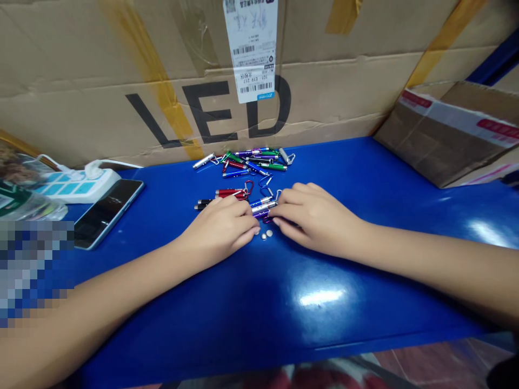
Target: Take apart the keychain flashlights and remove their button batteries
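Between my two hands lies a small bunch of keychain penlights (263, 207), blue, silver and purple, with clips at their right ends. My left hand (223, 224) is curled over their left ends, thumb low near the table. From the right, my right hand (318, 216) pinches at the clip ends; its fingertips partly hide what they grip. Just below the bunch, small round button cells (264, 236) lie on the blue table. Beside my left hand are a red penlight (229, 193) with a red carabiner and black penlights (201, 205), partly covered by the hand.
A pile of coloured penlights (251, 160) lies further back, before a large cardboard box (320, 81) marked LED. To the left are a phone (109, 213), a white power strip (81, 185) and a plastic bottle (24, 202). A smaller carton (438, 140) stands right.
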`<control>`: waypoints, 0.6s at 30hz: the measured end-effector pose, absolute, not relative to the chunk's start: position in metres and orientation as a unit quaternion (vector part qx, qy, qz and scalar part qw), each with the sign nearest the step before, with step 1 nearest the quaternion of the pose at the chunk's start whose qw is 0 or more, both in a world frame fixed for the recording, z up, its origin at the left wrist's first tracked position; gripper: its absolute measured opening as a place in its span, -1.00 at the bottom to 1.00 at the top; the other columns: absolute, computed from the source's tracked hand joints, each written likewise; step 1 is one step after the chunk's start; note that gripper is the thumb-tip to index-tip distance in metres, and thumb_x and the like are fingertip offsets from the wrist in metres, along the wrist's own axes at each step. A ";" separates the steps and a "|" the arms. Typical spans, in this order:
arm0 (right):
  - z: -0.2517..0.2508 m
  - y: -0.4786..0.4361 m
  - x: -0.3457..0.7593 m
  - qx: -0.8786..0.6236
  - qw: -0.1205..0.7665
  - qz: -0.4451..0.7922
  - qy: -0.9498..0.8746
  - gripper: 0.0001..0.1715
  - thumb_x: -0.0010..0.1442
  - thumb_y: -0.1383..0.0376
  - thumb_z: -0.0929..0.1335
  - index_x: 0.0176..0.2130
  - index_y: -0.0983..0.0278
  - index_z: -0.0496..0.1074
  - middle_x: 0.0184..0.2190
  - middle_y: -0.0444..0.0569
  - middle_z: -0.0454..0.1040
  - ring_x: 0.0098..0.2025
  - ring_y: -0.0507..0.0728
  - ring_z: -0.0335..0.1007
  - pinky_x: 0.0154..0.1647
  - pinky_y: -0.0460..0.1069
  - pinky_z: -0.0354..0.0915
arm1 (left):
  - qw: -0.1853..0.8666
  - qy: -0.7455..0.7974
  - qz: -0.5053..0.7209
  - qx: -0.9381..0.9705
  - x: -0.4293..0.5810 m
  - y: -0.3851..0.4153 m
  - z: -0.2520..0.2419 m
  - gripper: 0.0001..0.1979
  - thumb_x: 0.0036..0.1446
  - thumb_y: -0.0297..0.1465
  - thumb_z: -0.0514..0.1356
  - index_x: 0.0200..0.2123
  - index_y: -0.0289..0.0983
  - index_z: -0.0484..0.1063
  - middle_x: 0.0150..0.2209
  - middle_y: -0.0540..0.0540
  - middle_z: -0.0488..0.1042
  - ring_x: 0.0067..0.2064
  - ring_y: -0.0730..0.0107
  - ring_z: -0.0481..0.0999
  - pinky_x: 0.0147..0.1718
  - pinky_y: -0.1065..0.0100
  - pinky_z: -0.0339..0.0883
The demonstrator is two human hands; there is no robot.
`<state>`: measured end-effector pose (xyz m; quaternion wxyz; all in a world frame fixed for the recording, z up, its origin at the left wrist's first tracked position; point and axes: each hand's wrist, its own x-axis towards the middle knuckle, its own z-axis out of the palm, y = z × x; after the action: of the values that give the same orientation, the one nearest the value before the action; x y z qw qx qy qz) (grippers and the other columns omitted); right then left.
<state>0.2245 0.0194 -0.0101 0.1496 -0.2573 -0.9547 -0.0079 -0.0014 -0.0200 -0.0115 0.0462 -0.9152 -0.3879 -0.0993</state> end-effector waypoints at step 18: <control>-0.007 0.064 0.250 -0.219 0.125 0.083 -0.964 -0.74 0.22 0.23 0.34 -0.14 0.29 0.51 -0.24 0.05 0.46 -0.17 0.17 0.34 -0.11 0.09 0.22 | 0.029 -0.366 -0.117 -0.923 0.009 -0.025 -0.016 -0.73 0.35 -0.33 0.01 -0.26 -0.24 0.50 -0.29 -0.08 0.52 -0.25 0.27 0.38 -0.26 0.27 0.19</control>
<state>0.2498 0.0636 -0.0067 0.1246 -0.2190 -0.9642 0.0829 0.0088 -0.0254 -0.0163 0.0289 -0.9229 -0.3657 -0.1173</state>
